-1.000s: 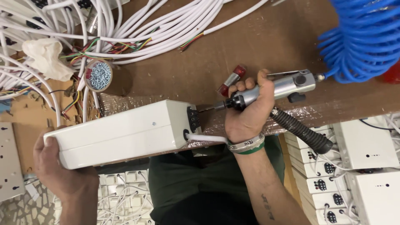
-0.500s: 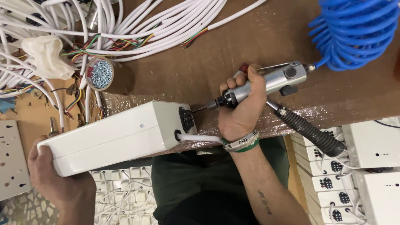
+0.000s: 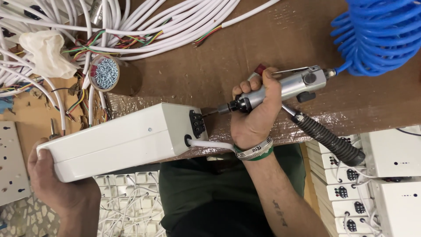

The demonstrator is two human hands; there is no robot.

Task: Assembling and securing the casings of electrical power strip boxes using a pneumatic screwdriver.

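At the far left a white socket plate lay flat near the desk's edge; just beside it the left hand was closed around the near end of a long white plastic enclosure, fingers wrapped under its bottom corner and thumb along its end face; the enclosure lay tilted across the front edge of the brown desk, its far end raised toward the right. Above the enclosure, a crumpled white cloth rested among a tangle of white cables with coloured wire ends showing; just right of the cloth a brown cylindrical tub of silver screws lay on its side with its mouth toward the camera. On the enclosure's right end face sat a black connector socket, and below it a white cable came out of a round hole and ran toward the wrist. The bit of a silver pneumatic screwdriver met that end face just beside the black socket; the right hand was wrapped tight around the screwdriver's barrel, a green-and-white band on its wrist. A black ribbed hose dropped from the tool toward the lower right; a blue coiled air hose joined its rear at the upper right. Below, at the right edge, stacked white enclosures stood with small black sockets showing.
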